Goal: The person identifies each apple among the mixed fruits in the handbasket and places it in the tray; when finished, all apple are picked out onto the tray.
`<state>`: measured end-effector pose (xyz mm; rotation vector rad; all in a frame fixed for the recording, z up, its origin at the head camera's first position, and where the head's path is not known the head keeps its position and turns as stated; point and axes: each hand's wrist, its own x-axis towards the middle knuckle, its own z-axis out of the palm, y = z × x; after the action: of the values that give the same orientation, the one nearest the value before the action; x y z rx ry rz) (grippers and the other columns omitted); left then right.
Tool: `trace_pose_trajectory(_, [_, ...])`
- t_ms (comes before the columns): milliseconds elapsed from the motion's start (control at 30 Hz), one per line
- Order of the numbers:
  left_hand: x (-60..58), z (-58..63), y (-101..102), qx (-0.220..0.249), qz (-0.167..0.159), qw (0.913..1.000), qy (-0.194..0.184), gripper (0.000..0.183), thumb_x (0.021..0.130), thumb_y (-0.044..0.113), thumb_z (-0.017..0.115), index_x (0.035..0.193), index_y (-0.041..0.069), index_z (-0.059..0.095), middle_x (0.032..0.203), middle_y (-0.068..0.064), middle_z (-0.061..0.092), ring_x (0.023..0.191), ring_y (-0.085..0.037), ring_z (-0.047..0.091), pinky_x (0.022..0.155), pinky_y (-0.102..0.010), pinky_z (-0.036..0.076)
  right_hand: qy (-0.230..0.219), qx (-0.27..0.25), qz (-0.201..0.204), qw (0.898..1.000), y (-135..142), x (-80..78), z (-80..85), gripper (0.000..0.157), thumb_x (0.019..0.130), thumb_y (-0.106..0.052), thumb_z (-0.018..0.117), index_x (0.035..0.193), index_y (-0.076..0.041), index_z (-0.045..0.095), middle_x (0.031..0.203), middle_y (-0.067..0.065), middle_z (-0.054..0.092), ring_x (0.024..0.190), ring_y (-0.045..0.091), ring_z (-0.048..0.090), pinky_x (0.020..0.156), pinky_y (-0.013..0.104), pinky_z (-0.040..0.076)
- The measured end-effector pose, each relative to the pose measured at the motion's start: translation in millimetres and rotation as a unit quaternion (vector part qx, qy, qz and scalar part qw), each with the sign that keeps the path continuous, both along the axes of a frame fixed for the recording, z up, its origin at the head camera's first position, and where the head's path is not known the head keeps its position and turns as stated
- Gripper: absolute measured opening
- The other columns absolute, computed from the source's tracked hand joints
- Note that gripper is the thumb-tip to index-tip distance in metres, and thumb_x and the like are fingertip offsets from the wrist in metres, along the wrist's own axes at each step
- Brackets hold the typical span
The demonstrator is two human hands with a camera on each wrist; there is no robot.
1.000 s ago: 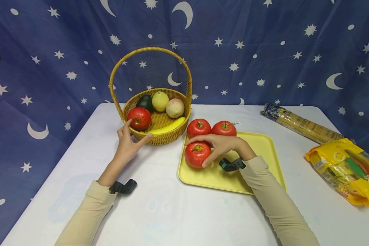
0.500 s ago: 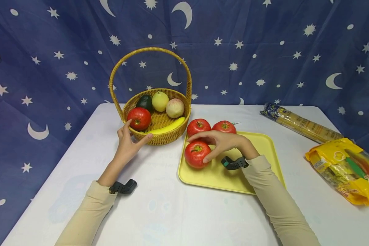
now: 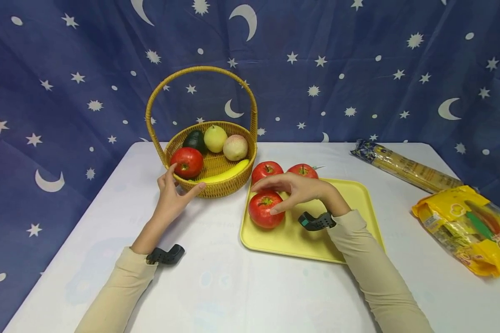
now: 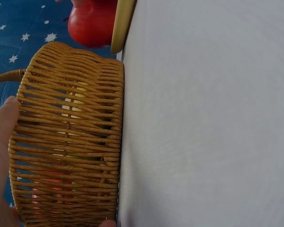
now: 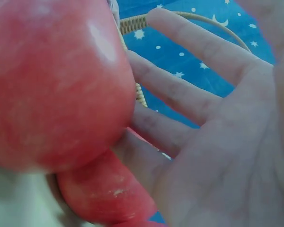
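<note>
My left hand (image 3: 171, 199) rests at the near left rim of a woven fruit basket (image 3: 218, 188), thumb and fingers spread along it. In the left wrist view the thumb (image 4: 4, 120) touches the rim and a fingertip shows near the base. Over the front red apple (image 3: 263, 213) on a yellow tray (image 3: 346, 226), my right hand (image 3: 302, 189) is spread, thumb overlapping the apple's right side. The right wrist view shows its long fingers (image 5: 180, 97) nearly straight behind the apple (image 5: 57, 90). Two more red apples (image 3: 266, 170) (image 3: 303, 169) sit just behind, partly hidden by this hand.
In the basket lie a red apple (image 3: 187, 162), an avocado (image 3: 194, 140), a pear (image 3: 215, 138), a peach (image 3: 235, 148) and a banana (image 3: 227, 174). At the right are a long noodle packet (image 3: 408, 166) and a yellow snack bag (image 3: 466, 231). A starry curtain (image 3: 337, 92) hangs behind.
The right thumb has risen a little on the front apple and the hand has shifted slightly right. The left hand stays at the rim. The head view has tilted slightly.
</note>
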<state>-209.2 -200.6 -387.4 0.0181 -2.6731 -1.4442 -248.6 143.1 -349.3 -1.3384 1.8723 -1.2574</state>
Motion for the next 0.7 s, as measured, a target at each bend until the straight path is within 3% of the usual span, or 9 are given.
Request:
trace_pose_trajectory(167, [-1.1, -0.8, -1, 0.001, -0.002, 1.0000, 0.006, 0.099, 0.088, 0.042, 0.071, 0.156, 0.012, 0.005, 0.148, -0.026, 0.007, 0.135, -0.044, 0.032, 0.110, -0.054, 0.032, -0.009, -0.013, -0.008, 1.000, -2, 1.9, 4.2, 0.056, 0.086, -0.007, 0.074, 0.135, 0.006, 0.050, 0.136, 0.024, 0.051, 0.130, 0.046, 0.042, 0.111, 0.042, 0.036])
trace_pose_trajectory(400, [-0.5, -2.3, -1, -0.003, -0.001, 1.0000, 0.001, 0.100, 0.087, 0.043, 0.071, 0.156, 0.012, 0.004, 0.148, -0.027, 0.006, 0.136, -0.044, 0.032, 0.110, -0.055, 0.032, -0.017, -0.019, -0.023, 0.999, -7, 3.3, 4.0, 0.061, 0.088, -0.018, 0.074, 0.139, 0.001, 0.048, 0.139, 0.010, 0.053, 0.132, 0.044, 0.042, 0.111, 0.047, 0.035])
trace_pose_trajectory(633, [-1.2, -2.5, -1, -0.003, -0.002, 1.0000, 0.003, 0.100, 0.088, 0.042, 0.070, 0.156, 0.011, 0.004, 0.148, -0.027, 0.006, 0.136, -0.044, 0.032, 0.111, -0.054, 0.032, -0.023, -0.021, -0.044, 0.999, -21, 5.7, 10.7, 0.059, 0.089, -0.017, 0.073, 0.140, -0.004, 0.048, 0.139, 0.007, 0.053, 0.130, 0.021, 0.049, 0.111, 0.051, 0.033])
trace_pose_trajectory(700, [-0.9, -2.2, -1, -0.004, -0.002, 1.0000, 0.001, 0.100, 0.088, 0.042, 0.070, 0.156, 0.011, 0.003, 0.148, -0.027, 0.006, 0.136, -0.044, 0.032, 0.111, -0.054, 0.031, -0.018, -0.034, -0.045, 0.998, -27, 5.9, 12.7, 0.057, 0.089, -0.015, 0.072, 0.140, -0.004, 0.048, 0.139, 0.010, 0.052, 0.129, 0.022, 0.049, 0.111, 0.052, 0.034])
